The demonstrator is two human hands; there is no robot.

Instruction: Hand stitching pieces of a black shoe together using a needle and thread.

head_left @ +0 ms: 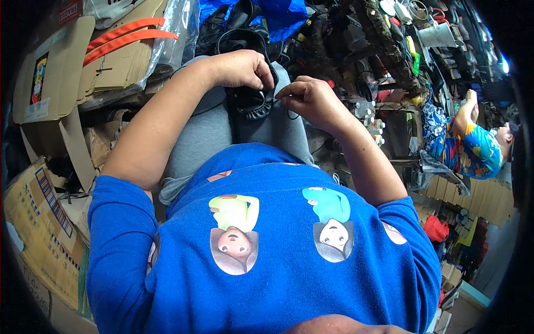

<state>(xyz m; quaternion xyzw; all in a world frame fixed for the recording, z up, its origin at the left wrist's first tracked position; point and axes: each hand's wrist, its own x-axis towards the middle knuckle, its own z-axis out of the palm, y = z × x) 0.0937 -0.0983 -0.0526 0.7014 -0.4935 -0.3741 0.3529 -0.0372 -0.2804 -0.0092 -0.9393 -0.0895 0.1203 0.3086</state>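
Between my grey-trousered knees rests a black, shiny leather shoe [253,104] with a puckered, gathered near end. My left hand [245,68] reaches over it from the left, fingers curled down and closed on its edge. Just to the right of it, my right hand [308,94] is closed in a pinch, fingertips close to the shoe's right side. What the pinch holds is too small to make out. A thin dark strand [293,116] loops below those fingers. The shoe's far part is partly hidden by my left hand.
Black leather pieces [239,16] and blue plastic sheeting [286,16] lie beyond my knees. Cardboard boxes [55,67] with orange strips [128,32] stand at left. Cluttered shelves [384,50] and small bottles [367,114] are at right, where another person [478,147] sits.
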